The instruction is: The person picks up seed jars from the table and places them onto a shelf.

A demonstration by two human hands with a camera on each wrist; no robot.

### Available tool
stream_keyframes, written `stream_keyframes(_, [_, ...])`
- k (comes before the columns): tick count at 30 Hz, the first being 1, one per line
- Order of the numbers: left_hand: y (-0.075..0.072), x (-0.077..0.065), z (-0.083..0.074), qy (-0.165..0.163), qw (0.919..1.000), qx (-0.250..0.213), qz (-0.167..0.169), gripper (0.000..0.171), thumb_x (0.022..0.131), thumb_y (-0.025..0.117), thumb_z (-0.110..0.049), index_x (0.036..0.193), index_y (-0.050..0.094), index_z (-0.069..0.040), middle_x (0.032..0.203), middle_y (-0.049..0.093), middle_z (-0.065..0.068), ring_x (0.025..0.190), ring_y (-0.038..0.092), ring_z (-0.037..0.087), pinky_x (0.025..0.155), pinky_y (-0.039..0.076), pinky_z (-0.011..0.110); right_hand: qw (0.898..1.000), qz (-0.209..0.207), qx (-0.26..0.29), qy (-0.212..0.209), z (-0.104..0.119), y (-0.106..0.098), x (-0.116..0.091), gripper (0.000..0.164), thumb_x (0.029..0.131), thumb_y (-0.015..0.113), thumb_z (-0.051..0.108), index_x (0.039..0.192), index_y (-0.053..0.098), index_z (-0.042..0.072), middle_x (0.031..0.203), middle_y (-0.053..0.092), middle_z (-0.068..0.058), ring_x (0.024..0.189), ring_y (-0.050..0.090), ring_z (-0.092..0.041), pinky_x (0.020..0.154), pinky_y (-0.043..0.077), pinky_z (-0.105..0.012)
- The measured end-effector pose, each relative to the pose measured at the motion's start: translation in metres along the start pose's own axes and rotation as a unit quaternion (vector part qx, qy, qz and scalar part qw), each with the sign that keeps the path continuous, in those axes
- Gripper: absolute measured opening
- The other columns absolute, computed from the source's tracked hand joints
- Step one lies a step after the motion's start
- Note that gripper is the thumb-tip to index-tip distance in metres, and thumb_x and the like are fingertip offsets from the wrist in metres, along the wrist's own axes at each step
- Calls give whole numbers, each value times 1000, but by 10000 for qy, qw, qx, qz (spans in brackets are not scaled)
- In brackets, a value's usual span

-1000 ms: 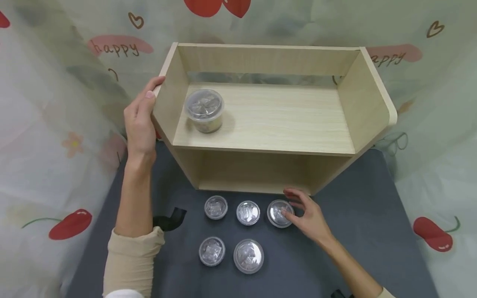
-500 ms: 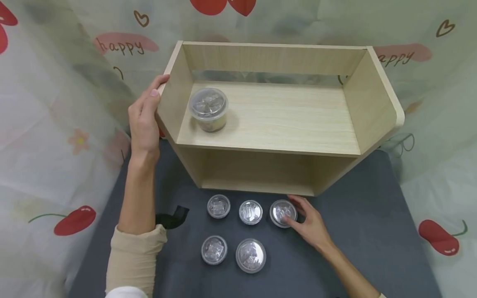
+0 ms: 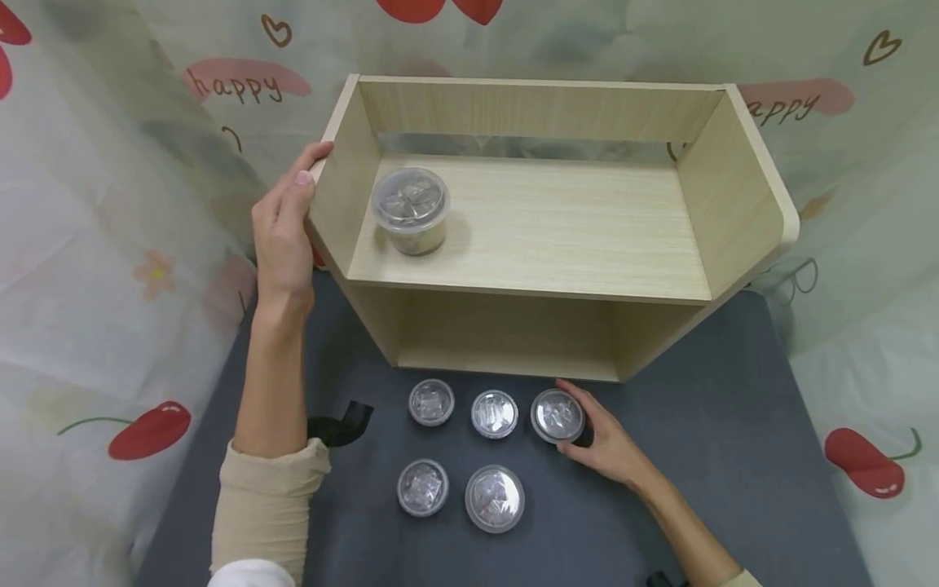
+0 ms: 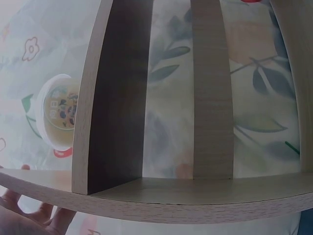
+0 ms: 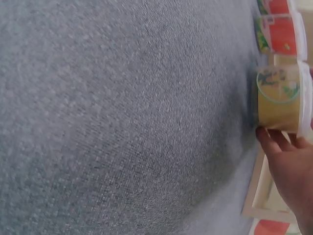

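Observation:
My left hand (image 3: 284,232) grips the left side panel of a light wooden two-tier shelf (image 3: 543,232). In the left wrist view, part of that hand shows below the panel's edge. On the table, my right hand (image 3: 610,444) holds a lidded plastic tub (image 3: 557,416) at its right side, thumb at the near side and fingers at the far side. The right wrist view shows this tub (image 5: 279,100) as clear-walled with yellowish contents and a white-rimmed lid. Another lidded tub (image 3: 411,210) stands at the left end of the upper tier.
Several lidded tubs stand before the shelf, including a small one (image 3: 431,403), a middle one (image 3: 495,414) and a larger front one (image 3: 495,499). A black strap (image 3: 343,425) lies by my left forearm on the dark table (image 3: 704,456). Printed curtains (image 3: 103,244) enclose the table.
My right thumb has moved from the top of the lid down to the tub's near side. The left hand stays on the shelf panel; the view has shifted slightly.

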State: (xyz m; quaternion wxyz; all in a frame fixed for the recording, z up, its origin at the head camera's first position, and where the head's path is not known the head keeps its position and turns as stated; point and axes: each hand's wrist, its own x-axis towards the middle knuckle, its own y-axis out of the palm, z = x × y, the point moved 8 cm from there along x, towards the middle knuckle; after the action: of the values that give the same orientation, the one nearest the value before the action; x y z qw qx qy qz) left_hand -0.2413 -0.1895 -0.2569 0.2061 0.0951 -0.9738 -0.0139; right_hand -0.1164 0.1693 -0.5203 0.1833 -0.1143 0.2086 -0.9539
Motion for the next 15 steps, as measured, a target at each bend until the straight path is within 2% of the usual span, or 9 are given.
stream_keyframes(5, [0, -1, 0, -31, 10000, 12, -15, 36, 103, 43, -18, 129, 67, -11, 138, 59, 2, 122, 52, 20, 97, 41, 28, 9974, 365, 618, 42, -3, -2, 1, 82, 76, 78, -11, 147, 36, -10, 146, 40, -33, 130, 40, -49, 105, 37, -19])
stream_keyframes(11, [1, -1, 0, 2, 9999, 113, 20, 37, 103, 42, -18, 130, 67, -11, 138, 59, 2, 121, 52, 20, 96, 41, 28, 9949, 581, 653, 497, -18, -4, 1, 83, 78, 80, -4, 149, 38, -3, 149, 42, -25, 133, 43, -42, 104, 38, -20])
stream_keyframes(15, [1, -1, 0, 6, 9998, 206, -6, 37, 103, 42, -19, 131, 66, -13, 135, 61, 3, 116, 54, 21, 92, 42, 28, 9947, 647, 568, 562, -20, -5, 1, 83, 78, 81, -2, 149, 39, -1, 150, 43, -21, 134, 43, -39, 105, 38, -22])
